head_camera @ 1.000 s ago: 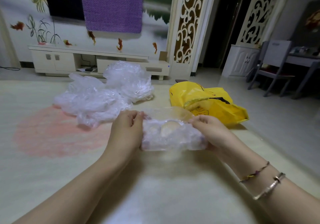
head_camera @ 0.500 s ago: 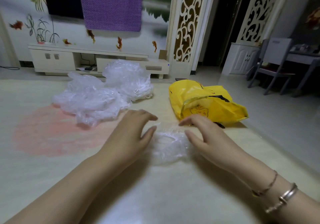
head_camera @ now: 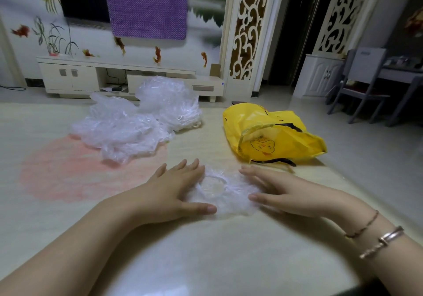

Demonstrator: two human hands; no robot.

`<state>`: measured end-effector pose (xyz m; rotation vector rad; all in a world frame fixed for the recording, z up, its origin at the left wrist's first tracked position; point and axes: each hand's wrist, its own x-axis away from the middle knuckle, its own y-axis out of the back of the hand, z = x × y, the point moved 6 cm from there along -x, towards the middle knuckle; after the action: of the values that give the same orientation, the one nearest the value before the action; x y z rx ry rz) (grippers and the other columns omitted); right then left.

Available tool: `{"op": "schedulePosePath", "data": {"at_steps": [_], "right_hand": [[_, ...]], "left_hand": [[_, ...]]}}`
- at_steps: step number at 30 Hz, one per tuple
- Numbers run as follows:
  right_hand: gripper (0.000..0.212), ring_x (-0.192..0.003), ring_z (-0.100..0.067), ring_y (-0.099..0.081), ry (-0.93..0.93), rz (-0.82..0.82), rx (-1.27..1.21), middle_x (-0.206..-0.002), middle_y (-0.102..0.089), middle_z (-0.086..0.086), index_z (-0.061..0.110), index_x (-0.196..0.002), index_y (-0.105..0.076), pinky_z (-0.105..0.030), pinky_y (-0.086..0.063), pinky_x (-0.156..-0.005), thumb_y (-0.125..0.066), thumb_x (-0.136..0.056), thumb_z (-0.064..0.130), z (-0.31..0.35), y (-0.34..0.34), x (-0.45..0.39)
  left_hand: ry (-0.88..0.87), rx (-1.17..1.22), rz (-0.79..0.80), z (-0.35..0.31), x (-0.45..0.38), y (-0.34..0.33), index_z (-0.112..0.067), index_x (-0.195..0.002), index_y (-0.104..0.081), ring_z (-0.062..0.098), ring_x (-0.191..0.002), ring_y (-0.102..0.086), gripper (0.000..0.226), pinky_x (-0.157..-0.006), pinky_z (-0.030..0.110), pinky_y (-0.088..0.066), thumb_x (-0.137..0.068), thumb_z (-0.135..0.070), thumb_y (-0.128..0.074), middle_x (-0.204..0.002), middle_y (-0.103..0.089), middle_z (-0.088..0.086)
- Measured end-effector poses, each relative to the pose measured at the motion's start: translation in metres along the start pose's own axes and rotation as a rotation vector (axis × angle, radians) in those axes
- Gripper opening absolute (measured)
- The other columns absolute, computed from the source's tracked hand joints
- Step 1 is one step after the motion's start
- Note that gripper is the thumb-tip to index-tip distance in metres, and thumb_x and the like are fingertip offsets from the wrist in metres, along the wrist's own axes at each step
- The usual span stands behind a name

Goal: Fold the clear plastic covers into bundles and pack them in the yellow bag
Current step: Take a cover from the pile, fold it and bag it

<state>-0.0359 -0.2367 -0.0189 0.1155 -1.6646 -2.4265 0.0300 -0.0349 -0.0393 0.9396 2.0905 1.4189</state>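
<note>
Both flat palms, left hand and right hand, on the cover mid-table, pile and bag well beyond.

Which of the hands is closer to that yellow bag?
Right. The right hand lies flat just in front of the yellow bag; the left hand sits farther off, across the clear cover.

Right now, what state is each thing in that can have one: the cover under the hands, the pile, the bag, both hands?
Clear cover: flat on the table, not yet bundled.
Pile of covers: loose, crumpled, unfolded.
Yellow bag: lying on its side, mouth open.
Left hand: fingers straight, pressing the cover.
Right hand: fingers straight, pressing the cover.
</note>
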Motion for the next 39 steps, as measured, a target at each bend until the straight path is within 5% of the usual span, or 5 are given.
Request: {"op": "schedulePosePath", "data": {"at_steps": [5,13,19,26,39], "right_hand": [[0.046,-0.122,0.005,-0.040,0.137,-0.175,-0.108,-0.121,-0.048,0.028,0.042,-0.121,-0.051,-0.007,-0.032,-0.097,-0.069,-0.079,0.051,0.035,0.010,0.007],[0.023,-0.098,0.000,-0.046,0.148,-0.222,0.107,-0.102,-0.050,0.017,0.032,-0.104,-0.051,-0.023,-0.043,-0.083,-0.056,-0.082,0.026,0.042,-0.007,0.006],[0.030,-0.059,-0.004,-0.044,-0.063,-0.447,-0.322,-0.058,-0.052,0.007,0.015,-0.065,-0.057,-0.030,-0.034,-0.058,-0.054,-0.094,0.023,0.016,0.000,-0.017],[0.040,-0.051,-0.012,-0.038,-0.277,-0.538,-0.225,-0.054,-0.039,0.003,0.014,-0.059,-0.043,-0.022,-0.026,-0.043,-0.052,-0.095,0.030,-0.004,0.005,-0.031],[0.027,-0.094,-0.025,-0.049,-0.387,-0.440,0.237,-0.100,-0.047,-0.001,0.018,-0.093,-0.048,-0.037,-0.038,-0.075,-0.050,-0.091,0.044,-0.005,-0.002,-0.033]], "left_hand": [[-0.060,0.274,-0.301,-0.012,0.008,0.035,-0.039,-0.111,-0.054,-0.005,-0.109,-0.042,0.050,-0.092,0.010,-0.035,-0.069,-0.062,-0.066,-0.114,-0.045,-0.028],[0.061,0.196,-0.054,-0.010,0.013,0.022,-0.037,-0.109,-0.047,-0.010,-0.095,-0.043,0.061,-0.075,0.008,-0.037,-0.062,-0.056,-0.080,-0.102,-0.042,-0.024],[0.040,0.224,-0.201,-0.007,0.007,0.024,-0.027,-0.096,-0.052,-0.001,-0.077,-0.048,0.022,-0.066,0.010,-0.037,-0.084,-0.037,-0.067,-0.089,-0.052,-0.014],[0.207,0.300,-0.485,0.014,-0.009,0.027,-0.016,-0.077,-0.058,0.012,-0.068,-0.055,0.022,-0.061,0.022,-0.040,-0.095,-0.025,-0.048,-0.071,-0.061,-0.002],[0.308,-0.254,-0.492,0.009,-0.002,0.027,-0.019,-0.106,-0.041,0.025,-0.088,-0.055,0.015,-0.069,0.034,-0.046,-0.097,-0.031,-0.039,-0.096,-0.052,-0.002]]}}
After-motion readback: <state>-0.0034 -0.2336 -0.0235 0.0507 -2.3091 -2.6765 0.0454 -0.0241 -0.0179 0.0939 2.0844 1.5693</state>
